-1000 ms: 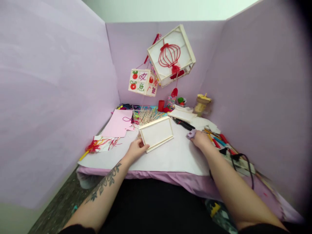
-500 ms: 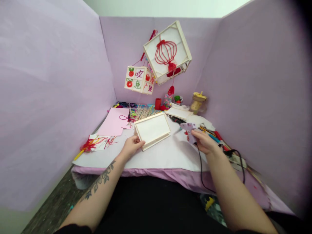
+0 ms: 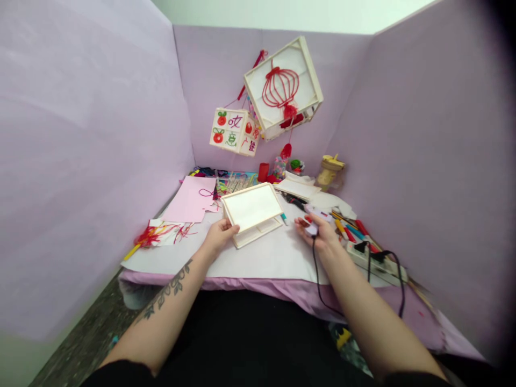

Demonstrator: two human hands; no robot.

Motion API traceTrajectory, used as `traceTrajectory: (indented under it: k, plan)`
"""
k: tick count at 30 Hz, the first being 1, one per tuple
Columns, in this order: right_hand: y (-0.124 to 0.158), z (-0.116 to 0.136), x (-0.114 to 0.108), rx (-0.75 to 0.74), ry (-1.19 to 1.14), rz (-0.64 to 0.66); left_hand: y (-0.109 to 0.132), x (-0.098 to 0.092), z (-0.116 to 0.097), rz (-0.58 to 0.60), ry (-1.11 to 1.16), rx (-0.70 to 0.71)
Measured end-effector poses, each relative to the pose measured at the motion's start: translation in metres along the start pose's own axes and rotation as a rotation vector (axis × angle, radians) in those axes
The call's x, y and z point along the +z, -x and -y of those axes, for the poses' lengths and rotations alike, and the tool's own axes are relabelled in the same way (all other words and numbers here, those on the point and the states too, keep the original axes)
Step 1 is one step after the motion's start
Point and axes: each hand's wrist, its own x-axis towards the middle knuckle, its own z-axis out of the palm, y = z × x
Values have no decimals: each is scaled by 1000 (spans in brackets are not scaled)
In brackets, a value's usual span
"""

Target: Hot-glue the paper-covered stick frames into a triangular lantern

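Note:
My left hand is closed on the near left corner of a pale wooden box frame with white paper on its upper face. The frame's upper face tilts toward me, and its open front side shows below. My right hand grips a pale purple glue gun to the right of the frame, apart from it. A black cord runs down from its handle. A small teal piece shows by the frame's right side.
Two decorated lanterns hang above the back of the table. A pink sheet and red tassels lie left. At right are markers, a power strip, a drink cup and white panels. Partitions surround the table.
The box frame has been tipped up, so more of its open front shows. My right hand has moved slightly left with the glue gun and turned it. The view has shifted a little.

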Motion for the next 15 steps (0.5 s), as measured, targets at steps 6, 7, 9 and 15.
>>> traceTrajectory:
  k: [6,7,9,15]
  plan:
    - [-39,-1,30,-88,-68,-66,-1,-2,2,-15,43,-3]
    - [-39,-2,32,-139,-84,-75,-1,-2,2,-19,43,-4]
    - [-32,-2,32,-244,-116,-80,-1,-2,2,-27,37,-7]
    - [22,3,4,-279,-105,6,-1,0,0,-36,20,-8]
